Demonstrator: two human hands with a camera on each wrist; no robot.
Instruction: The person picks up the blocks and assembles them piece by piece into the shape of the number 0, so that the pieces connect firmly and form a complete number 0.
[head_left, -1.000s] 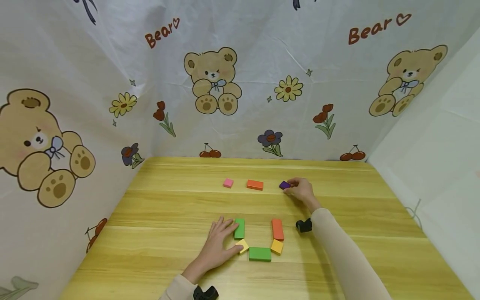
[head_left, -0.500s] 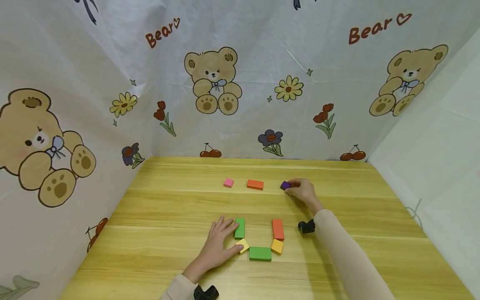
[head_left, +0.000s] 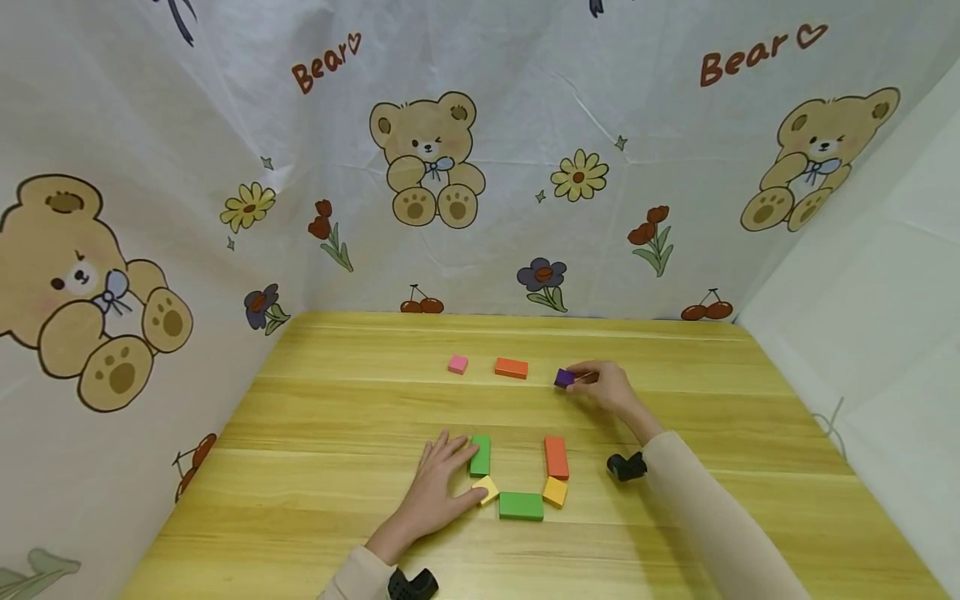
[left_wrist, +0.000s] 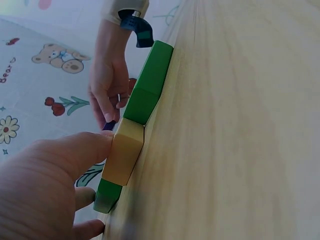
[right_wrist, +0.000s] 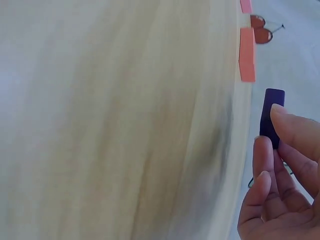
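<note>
My right hand (head_left: 606, 387) pinches a small purple block (head_left: 564, 378) between thumb and fingers at the back right of the table. In the right wrist view this purple block (right_wrist: 272, 117) appears held clear of the wood. My left hand (head_left: 431, 492) lies with fingers extended beside a row of blocks. Its thumb touches a yellow block (head_left: 487, 490), and a fingertip rests at an upright-lying green block (head_left: 481, 456). A second green block (head_left: 521, 506), an orange-yellow block (head_left: 555, 492) and a red-orange block (head_left: 556, 457) continue the U-shaped arrangement.
Toward the back of the wooden table (head_left: 337, 400) lie a pink block (head_left: 457, 364) and an orange-red block (head_left: 512, 368), apart from each other. A bear-printed curtain (head_left: 510, 233) closes off the back and left side.
My right hand has drawn the purple block slightly nearer and to the left, and the hand's angle has shifted a little. The left hand and the arranged blocks stay where they were.
</note>
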